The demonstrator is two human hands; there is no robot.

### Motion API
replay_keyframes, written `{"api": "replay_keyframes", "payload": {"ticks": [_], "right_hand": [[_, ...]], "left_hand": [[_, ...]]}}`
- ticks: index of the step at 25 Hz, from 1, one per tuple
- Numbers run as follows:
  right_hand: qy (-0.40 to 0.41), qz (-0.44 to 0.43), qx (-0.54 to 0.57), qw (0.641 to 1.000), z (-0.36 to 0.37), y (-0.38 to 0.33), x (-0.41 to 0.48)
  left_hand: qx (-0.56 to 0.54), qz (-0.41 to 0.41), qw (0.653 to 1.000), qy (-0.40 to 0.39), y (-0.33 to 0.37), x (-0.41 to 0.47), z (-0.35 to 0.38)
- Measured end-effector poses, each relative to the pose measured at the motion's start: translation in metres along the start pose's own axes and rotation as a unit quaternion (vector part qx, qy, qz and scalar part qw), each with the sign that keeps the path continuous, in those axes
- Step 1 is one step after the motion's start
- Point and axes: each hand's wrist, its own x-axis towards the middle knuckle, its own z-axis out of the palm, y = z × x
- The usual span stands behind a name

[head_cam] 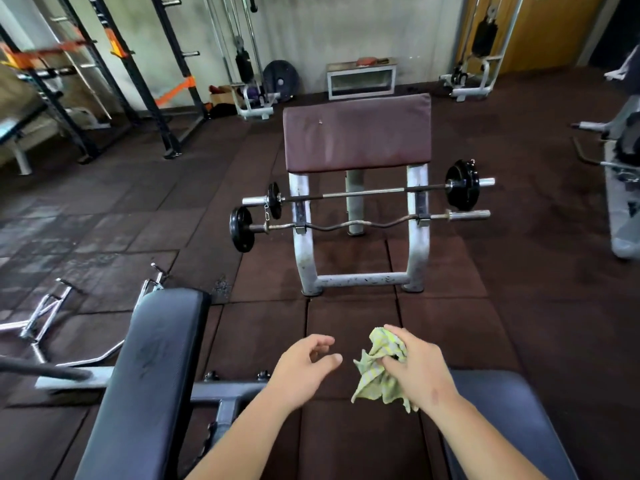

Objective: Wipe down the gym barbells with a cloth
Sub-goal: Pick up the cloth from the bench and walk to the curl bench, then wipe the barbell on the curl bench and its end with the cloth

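Bunched in the curled fingers (393, 355) of the right hand (420, 370): one crumpled yellow-green cloth (375, 382), loose end hanging below the grip. Just left of those fingers and clear of the cloth, the left hand (304, 367), loosely curved, half open, holding nothing. Beneath both hands, dark floor mats (346, 320). Left of the left hand, one black bench pad (152, 368); under the right wrist, one grey-blue seat pad (502, 410).

Well ahead of the fingertips, two bars racked on one white curl stand (417, 244), neither touched. Behind and higher, the straight barbell (363, 192) with two black plates (462, 184), small at left, larger at right. In front and lower, the curl bar (353, 225) with one plate (241, 229), at its left end. Above both, one maroon arm pad (356, 131).

Far beyond, by the wall, one open-fronted white box (362, 79), something reddish on top, inside too dim to tell. Left of it, one cardboard box (221, 95), contents unclear. Far left on the floor, chrome handles (41, 317), tangled, count uncertain.
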Motion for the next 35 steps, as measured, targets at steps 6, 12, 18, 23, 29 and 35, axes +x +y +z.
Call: {"api": "replay_keyframes", "payload": {"ticks": [6, 12, 18, 23, 29, 35], "right_hand": [[0.013, 0.041, 0.049, 0.998, -0.037, 0.0, 0.081], [0.013, 0.073, 0.045, 0.996, -0.044, -0.008, 0.159], [0.054, 0.097, -0.008, 0.994, -0.052, -0.038, 0.276], [0.073, 0.092, -0.018, 0.993, -0.052, -0.078, 0.368], [0.06, 0.074, -0.027, 0.995, -0.058, -0.095, 0.474], [0.033, 0.065, -0.019, 0.997, -0.063, -0.083, 0.591]], "left_hand": [[0.034, 0.012, 0.999, -0.007, 0.041, 0.08, 0.0], [0.026, 0.016, 0.999, -0.032, 0.051, 0.171, -0.01], [-0.017, 0.039, 0.998, -0.055, 0.067, 0.302, -0.06], [-0.021, 0.054, 0.996, -0.06, 0.074, 0.403, -0.119], [-0.048, 0.046, 0.996, -0.062, 0.091, 0.496, -0.139], [-0.048, 0.024, 0.998, -0.025, 0.103, 0.595, -0.13]]}}
